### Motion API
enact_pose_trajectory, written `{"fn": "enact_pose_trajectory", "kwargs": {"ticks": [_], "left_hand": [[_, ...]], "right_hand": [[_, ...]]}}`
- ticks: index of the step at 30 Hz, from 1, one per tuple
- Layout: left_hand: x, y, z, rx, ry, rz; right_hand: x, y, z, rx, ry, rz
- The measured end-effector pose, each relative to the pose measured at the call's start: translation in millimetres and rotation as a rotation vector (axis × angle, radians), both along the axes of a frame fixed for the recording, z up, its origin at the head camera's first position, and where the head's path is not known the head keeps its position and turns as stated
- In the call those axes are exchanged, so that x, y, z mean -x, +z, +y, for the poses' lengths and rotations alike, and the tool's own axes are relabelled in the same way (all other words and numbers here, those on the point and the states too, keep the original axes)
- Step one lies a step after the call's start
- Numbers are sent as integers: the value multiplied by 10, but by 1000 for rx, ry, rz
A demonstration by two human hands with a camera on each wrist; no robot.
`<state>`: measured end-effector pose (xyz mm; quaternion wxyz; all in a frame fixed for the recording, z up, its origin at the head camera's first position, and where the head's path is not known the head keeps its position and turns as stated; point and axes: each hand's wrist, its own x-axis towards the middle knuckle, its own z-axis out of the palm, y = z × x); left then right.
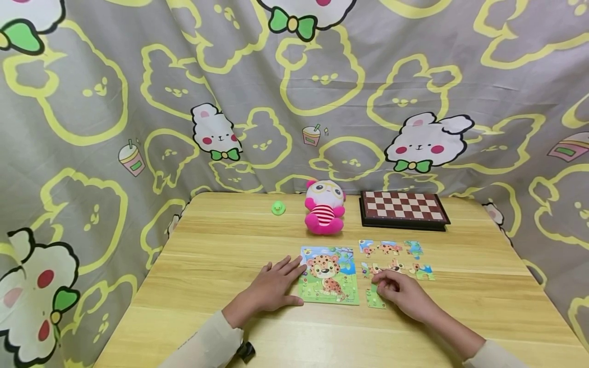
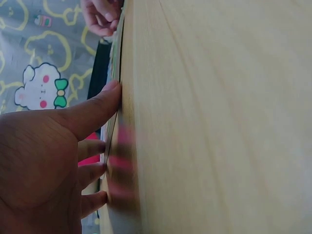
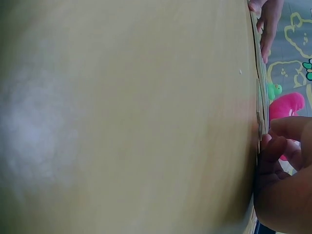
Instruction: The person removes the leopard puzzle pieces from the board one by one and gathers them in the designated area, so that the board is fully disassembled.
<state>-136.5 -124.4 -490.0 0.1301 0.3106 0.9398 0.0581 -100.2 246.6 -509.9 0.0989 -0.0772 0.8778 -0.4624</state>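
A square leopard puzzle (image 1: 329,276) lies flat on the table. My left hand (image 1: 274,285) is spread at its left side, fingertips over the left edge and thumb by the lower corner; the left wrist view shows the thumb (image 2: 100,109) straight along the edge. My right hand (image 1: 402,294) is just right of the puzzle, its fingers curled over a green puzzle piece (image 1: 375,299), with thumb and forefinger pinching at that piece's upper right side. Loose puzzle pieces (image 1: 390,248) lie in rows beyond this hand, which partly covers the middle row.
Behind the puzzle sits a pink plush panda (image 1: 324,208), with a small green duck (image 1: 278,208) to its left. A checkered board box (image 1: 404,209) stands at the back right of the wooden table (image 1: 221,240). A patterned curtain (image 1: 257,92) hangs around the table.
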Motion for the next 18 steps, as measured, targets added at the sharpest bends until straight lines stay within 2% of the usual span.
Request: {"fn": "enact_pose_trajectory", "kwargs": {"ticks": [12,18], "left_hand": [[23,-32,-1,9,-2,9],[24,-43,-7,6,-2,7]], "right_hand": [[20,-4,7,0,1,-12],[30,19,13,12,29,-22]]}}
